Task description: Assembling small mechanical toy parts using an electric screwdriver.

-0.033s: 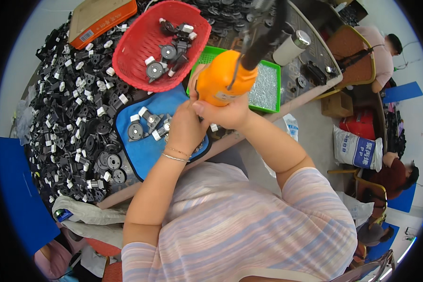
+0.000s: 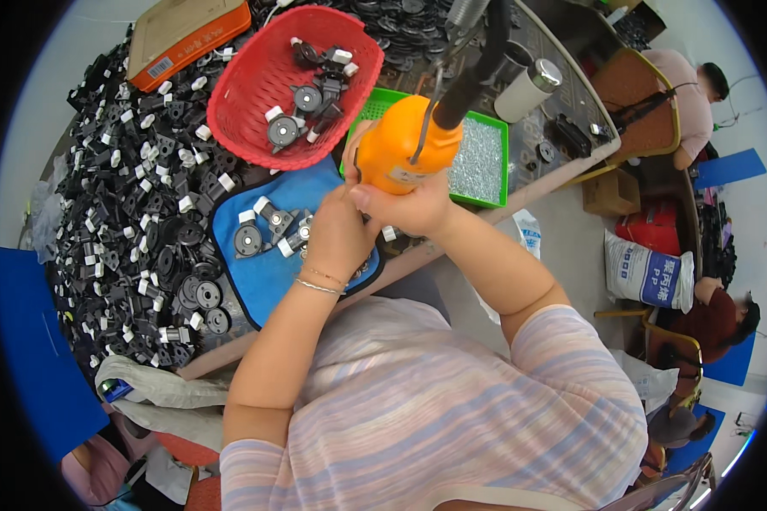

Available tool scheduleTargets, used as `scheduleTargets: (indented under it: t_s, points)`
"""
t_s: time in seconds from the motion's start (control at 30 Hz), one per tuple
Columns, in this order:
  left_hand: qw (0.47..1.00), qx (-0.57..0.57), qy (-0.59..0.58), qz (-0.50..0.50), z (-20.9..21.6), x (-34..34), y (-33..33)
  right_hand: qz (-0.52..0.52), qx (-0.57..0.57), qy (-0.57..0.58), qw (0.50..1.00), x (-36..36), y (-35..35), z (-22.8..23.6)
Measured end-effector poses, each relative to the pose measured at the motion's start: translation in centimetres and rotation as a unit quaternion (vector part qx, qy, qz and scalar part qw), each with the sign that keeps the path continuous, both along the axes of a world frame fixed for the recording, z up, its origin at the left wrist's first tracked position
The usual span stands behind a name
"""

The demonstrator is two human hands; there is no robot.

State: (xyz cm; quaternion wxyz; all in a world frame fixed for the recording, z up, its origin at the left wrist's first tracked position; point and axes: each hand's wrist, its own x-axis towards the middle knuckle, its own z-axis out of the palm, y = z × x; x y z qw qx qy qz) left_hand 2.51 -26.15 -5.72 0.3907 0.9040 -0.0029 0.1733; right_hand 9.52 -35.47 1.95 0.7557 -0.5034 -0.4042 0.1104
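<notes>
My right hand (image 2: 413,204) is wrapped round an orange power screwdriver (image 2: 405,145), with a black sleeve and cable rising from its top. Right beside it, my left hand (image 2: 337,234) is closed under the tool, against my right thumb; what its fingers grip is hidden. Both hands are over a blue cloth mat (image 2: 268,196) with a black border. On the mat, left of my left hand, lie several black caster-like parts (image 2: 248,239) with white tabs and metal discs. The tool's lower end is out of sight behind my hands.
A red basket (image 2: 230,94) holds more such parts. Right of it, a green tray (image 2: 504,162) contains small silvery pieces. Black and white parts (image 2: 136,196) are heaped at left. A steel-capped white flask (image 2: 524,92) stands far right, near the table edge (image 2: 562,170). Other people sit farther right.
The cable and spring above the screwdriver have shifted slightly and look sharper. My hands stay almost where they were, with the tool still in my right hand.
</notes>
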Motion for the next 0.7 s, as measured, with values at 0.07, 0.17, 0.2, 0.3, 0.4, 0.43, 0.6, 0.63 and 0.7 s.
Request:
scheduleTargets:
  t_s: [0.07,0.17,0.2,0.3,0.4,0.43,0.6,0.63,0.7]
  points:
    - [1.000,0.004,-0.011,-0.001,-0.1,0.0,0.2,0.023,-0.010,0.024,0.999,0.1,-0.2,0.0]
    - [1.000,0.005,0.023,-0.014,-0.5,0.7,0.8,0.054,-0.018,0.030,0.998,0.4,-0.2,0.4]
    - [1.000,0.003,0.025,-0.017,-0.5,0.4,0.5,0.059,-0.021,0.020,0.998,0.2,-0.2,0.7]
    - [0.999,0.015,-0.015,-0.041,0.8,0.7,0.8,0.037,0.018,0.007,0.999,0.7,-0.6,1.6]
    - [0.993,0.068,0.101,-0.011,1.0,-0.4,0.1,0.047,0.110,0.020,0.993,1.9,-3.1,3.3]
    - [0.996,0.055,0.067,-0.009,1.2,-0.6,-0.4,0.050,0.126,0.009,0.991,2.3,-4.5,3.2]
    - [0.994,0.073,0.072,-0.040,2.6,-1.5,-2.8,-0.034,0.151,0.090,0.984,1.4,-8.5,2.3]
    - [0.993,0.099,0.063,-0.032,2.4,-1.5,-3.5,-0.053,0.141,0.099,0.984,0.9,-8.8,2.2]
    - [0.989,0.121,0.082,-0.026,2.3,-1.1,-4.5,-0.064,0.141,0.094,0.983,0.6,-9.4,1.9]
